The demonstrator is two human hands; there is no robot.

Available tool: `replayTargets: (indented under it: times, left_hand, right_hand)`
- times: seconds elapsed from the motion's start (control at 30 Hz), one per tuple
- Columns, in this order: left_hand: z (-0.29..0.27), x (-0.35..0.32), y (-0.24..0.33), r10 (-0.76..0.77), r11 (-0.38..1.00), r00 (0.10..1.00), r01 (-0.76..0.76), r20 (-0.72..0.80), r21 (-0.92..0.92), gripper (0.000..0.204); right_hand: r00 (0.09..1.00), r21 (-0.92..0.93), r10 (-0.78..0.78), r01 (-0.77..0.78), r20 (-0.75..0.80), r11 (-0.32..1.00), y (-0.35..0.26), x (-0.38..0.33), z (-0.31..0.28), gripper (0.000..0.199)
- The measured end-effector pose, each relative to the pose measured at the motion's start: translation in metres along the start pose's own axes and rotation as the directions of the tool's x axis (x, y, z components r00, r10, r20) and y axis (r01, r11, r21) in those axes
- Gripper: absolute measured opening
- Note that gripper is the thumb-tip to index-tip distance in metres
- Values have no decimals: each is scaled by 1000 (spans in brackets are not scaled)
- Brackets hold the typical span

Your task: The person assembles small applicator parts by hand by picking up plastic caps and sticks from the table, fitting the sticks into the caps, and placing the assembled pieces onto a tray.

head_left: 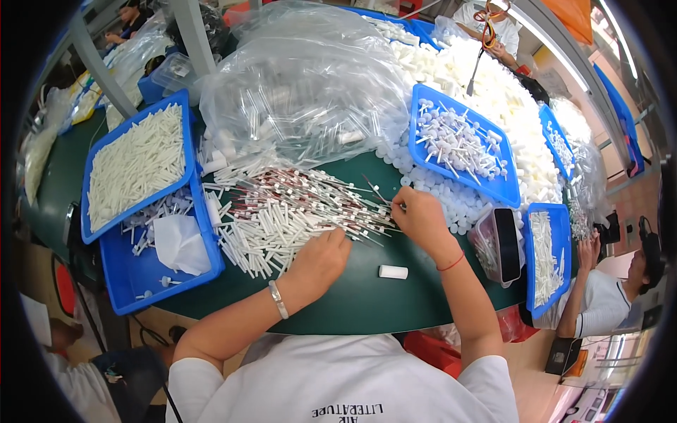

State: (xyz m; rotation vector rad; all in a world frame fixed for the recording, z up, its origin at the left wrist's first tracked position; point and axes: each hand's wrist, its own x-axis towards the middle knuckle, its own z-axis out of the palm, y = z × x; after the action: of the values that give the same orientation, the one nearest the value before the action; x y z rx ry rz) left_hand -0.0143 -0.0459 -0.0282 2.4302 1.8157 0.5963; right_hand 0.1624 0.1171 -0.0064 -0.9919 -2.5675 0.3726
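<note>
Green tabletop [352,296] is covered by a heap of thin white and red-tipped sticks [296,211]. Beside the heap, the left hand [321,257] is rested with fingers curled on the sticks. One stick is pinched by the right hand [419,215]. A small white cap [393,271] lies just below both hands.
</note>
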Motion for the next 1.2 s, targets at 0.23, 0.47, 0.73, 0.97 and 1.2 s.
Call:
replayTargets:
  times: [0.23, 0.47, 0.73, 0.97, 1.2]
  left_hand:
    - [2, 0, -4, -32, 998, 998, 35, 47, -53, 16]
    - [-22, -3, -7, -185, 952, 978, 155, -93, -265, 11]
    - [-34, -30, 4, -132, 985, 991, 133, 17, -106, 12]
    - [-12, -18, 0, -45, 999, 997, 44, 59, 15, 8]
    - [-2, -2, 1, -111, 960, 986, 73, -128, -270, 11]
  right_hand:
    - [933, 777, 317, -324, 169, 540, -2, -23, -15, 28]
    - [896, 950, 326, -311, 301, -20, 0, -37, -16, 16]
    - [900, 950, 325, -311, 292, 6, -14, -49, -24, 21]
    - [908, 948, 285, -316, 308, -16, -20, -49, -20, 23]
    - [926, 949, 210, -309, 313, -55, -27, -43, -16, 24]
